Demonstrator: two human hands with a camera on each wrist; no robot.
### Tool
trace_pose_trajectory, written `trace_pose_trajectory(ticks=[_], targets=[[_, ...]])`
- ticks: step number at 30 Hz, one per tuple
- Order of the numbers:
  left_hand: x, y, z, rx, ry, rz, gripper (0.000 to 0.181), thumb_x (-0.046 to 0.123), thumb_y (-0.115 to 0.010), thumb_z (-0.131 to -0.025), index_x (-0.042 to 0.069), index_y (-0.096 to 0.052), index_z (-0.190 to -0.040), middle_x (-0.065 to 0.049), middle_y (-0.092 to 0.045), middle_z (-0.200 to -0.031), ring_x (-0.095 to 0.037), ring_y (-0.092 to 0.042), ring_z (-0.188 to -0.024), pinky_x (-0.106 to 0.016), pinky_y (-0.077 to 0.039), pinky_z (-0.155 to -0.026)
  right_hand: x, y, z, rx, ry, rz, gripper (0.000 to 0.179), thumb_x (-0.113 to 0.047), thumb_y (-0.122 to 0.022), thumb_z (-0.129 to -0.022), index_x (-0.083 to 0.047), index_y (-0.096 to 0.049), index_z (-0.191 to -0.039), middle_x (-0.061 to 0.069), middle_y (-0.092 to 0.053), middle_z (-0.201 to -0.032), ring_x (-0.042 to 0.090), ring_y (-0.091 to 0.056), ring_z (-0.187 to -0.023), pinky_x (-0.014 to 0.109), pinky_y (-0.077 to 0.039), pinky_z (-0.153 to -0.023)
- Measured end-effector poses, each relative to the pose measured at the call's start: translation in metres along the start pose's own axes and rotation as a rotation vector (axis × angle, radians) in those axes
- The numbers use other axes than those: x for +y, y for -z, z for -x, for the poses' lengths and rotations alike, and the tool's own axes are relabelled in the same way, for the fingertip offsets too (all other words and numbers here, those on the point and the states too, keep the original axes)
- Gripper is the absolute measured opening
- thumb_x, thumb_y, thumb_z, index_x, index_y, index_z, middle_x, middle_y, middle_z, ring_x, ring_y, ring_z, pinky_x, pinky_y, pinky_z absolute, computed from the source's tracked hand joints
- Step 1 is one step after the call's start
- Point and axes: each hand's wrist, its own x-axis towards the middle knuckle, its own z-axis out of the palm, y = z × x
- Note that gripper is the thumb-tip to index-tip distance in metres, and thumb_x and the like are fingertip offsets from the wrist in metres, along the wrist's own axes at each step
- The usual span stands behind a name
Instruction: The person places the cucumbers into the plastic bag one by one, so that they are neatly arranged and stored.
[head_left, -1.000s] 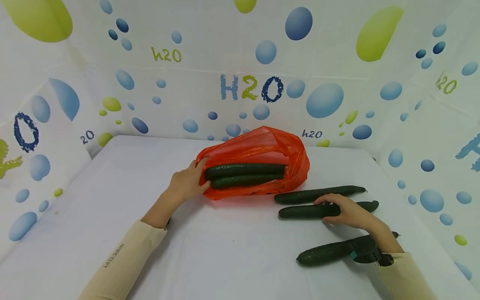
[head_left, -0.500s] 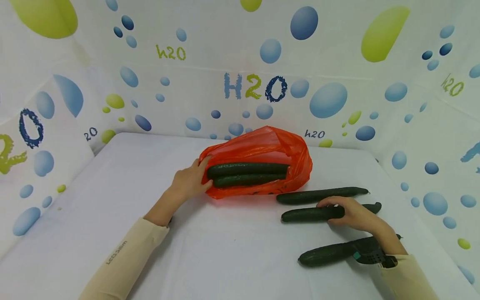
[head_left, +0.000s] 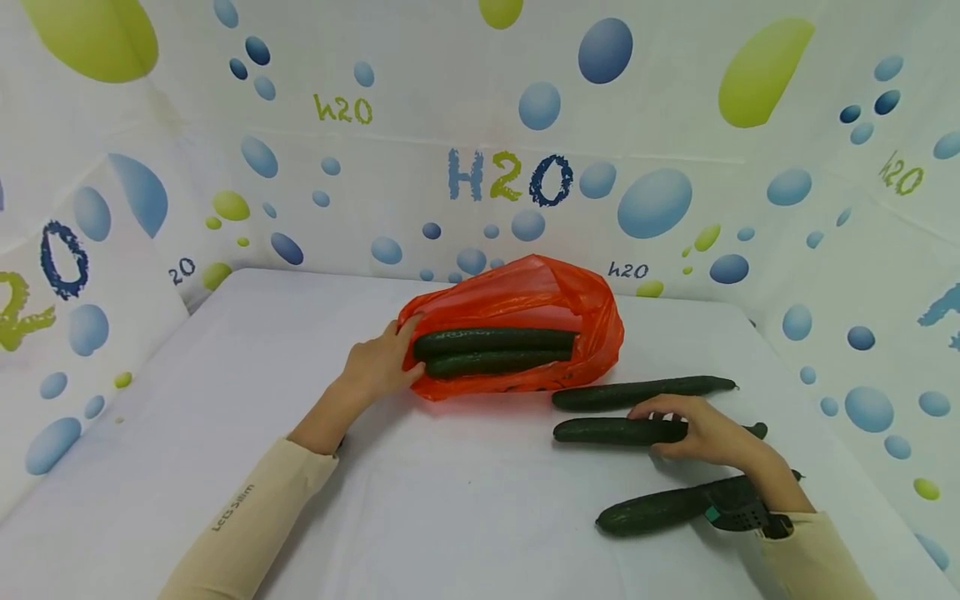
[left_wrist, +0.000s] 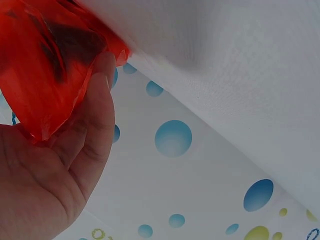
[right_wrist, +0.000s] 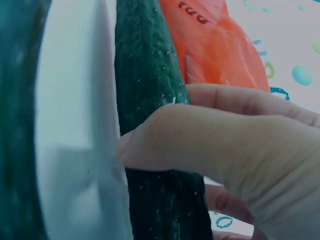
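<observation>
A red plastic bag (head_left: pixel 525 292) lies with its mouth facing me, and two dark green cucumbers (head_left: pixel 495 340) rest side by side inside it. My left hand (head_left: pixel 378 362) grips the left edge of the bag's mouth; in the left wrist view, thumb and fingers hold the thin red plastic (left_wrist: pixel 45 80). On the right, my right hand (head_left: pixel 701 429) grips a cucumber (head_left: pixel 607 431) around its middle, the thumb on the near side and the fingers over the far side. The right wrist view shows that cucumber (right_wrist: pixel 145 65) filling the grasp.
Another cucumber (head_left: pixel 637 393) lies just beyond the held one, its left end by the bag. Nearer to me is one more cucumber (head_left: pixel 660 507), partly under the right wrist's camera (head_left: pixel 738 512). White cloth (head_left: pixel 420 517) covers the table, and a patterned curtain (head_left: pixel 375 167) stands behind.
The fingers of my right hand have closed round the middle cucumber. Its left end has swung slightly toward the left and it lies straighter. My left hand and the bag stay put.
</observation>
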Motion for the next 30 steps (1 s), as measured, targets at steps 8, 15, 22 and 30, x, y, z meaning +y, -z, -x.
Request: trace_pose_trajectory(ticks=[8,15,22,30], targets=[[0.000,0.001,0.001,-0.002,-0.006,-0.003,0.077,0.032,-0.066,-0.089,0.006,-0.028,-0.151,-0.028,-0.049,-0.131,-0.032,-0.063,-0.071,-0.046,-0.058,-0.065,-0.012,0.005,-0.006,0.071,0.071,-0.018,0.056,0.006,-0.080,-0.070,-0.016,-0.065,-0.118,-0.003,-0.066,-0.114,0.008,-0.059,-0.102,0.018,-0.049,-0.088],[-0.002,0.001,-0.001,-0.002,-0.008,0.010,0.078,0.032,-0.065,-0.090,0.006,-0.025,-0.152,-0.028,-0.048,-0.133,-0.034,-0.064,-0.076,-0.047,-0.058,-0.067,-0.023,0.010,-0.012,0.152,0.130,-0.018,0.059,0.009,-0.081,-0.068,-0.014,-0.064,-0.119,-0.002,-0.067,-0.112,0.007,-0.059,-0.095,0.015,-0.050,-0.082],[-0.002,0.001,-0.001,0.001,-0.008,0.017,0.078,0.032,-0.065,-0.090,0.007,-0.025,-0.152,-0.027,-0.049,-0.132,-0.036,-0.065,-0.082,-0.050,-0.058,-0.071,-0.036,0.016,-0.019,0.189,0.134,-0.061,0.058,0.008,-0.083,-0.067,-0.009,-0.065,-0.120,0.001,-0.069,-0.110,0.008,-0.061,-0.089,0.020,-0.055,-0.076],[-0.002,0.003,-0.001,-0.003,0.003,0.021,0.078,0.032,-0.065,-0.090,0.008,-0.025,-0.152,-0.027,-0.049,-0.134,-0.037,-0.065,-0.083,-0.050,-0.058,-0.071,-0.050,0.028,-0.036,0.261,0.220,-0.029,0.059,0.009,-0.083,-0.064,-0.003,-0.065,-0.120,0.004,-0.069,-0.112,0.008,-0.063,-0.093,0.018,-0.054,-0.079]])
